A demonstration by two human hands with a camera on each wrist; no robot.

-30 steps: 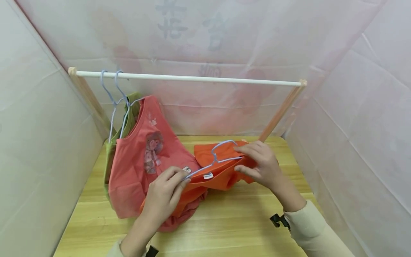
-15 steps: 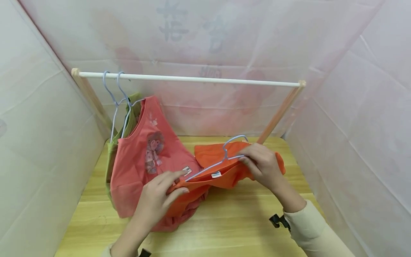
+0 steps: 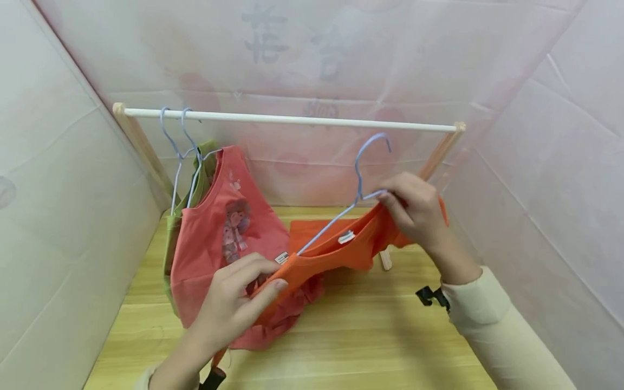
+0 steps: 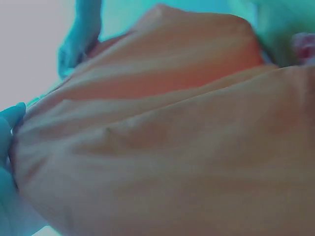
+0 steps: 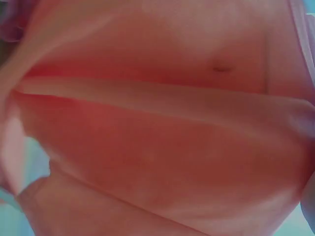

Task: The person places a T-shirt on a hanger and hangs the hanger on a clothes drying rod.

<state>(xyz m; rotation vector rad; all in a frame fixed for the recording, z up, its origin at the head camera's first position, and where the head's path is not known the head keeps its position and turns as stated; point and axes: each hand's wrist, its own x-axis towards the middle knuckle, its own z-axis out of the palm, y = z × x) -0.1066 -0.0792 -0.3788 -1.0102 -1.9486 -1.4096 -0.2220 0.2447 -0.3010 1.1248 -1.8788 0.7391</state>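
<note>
An orange top (image 3: 336,260) with a white neck label is held over the table on a light blue clothes hanger (image 3: 327,228). My right hand (image 3: 416,208) pinches the hanger's right arm together with the top's shoulder. At the other shoulder, my left hand (image 3: 239,298) holds the orange cloth between thumb and fingers. The hanger's hook points up, below the white rail (image 3: 292,118) and apart from it. Orange cloth (image 4: 162,162) fills most of the left wrist view. In the right wrist view, cloth (image 5: 162,142) covers nearly everything.
A coral sleeveless top (image 3: 209,249) with a printed girl and a green garment (image 3: 173,244) hang on hangers at the rail's left end. Wooden posts (image 3: 141,146) carry the rail. Pale curtain walls (image 3: 546,162) enclose the wooden table (image 3: 370,330).
My right hand has taken hold of the hanger's right arm and raised it, so the hook stands higher. My left hand has shifted its grip, and the orange top has lifted from the table.
</note>
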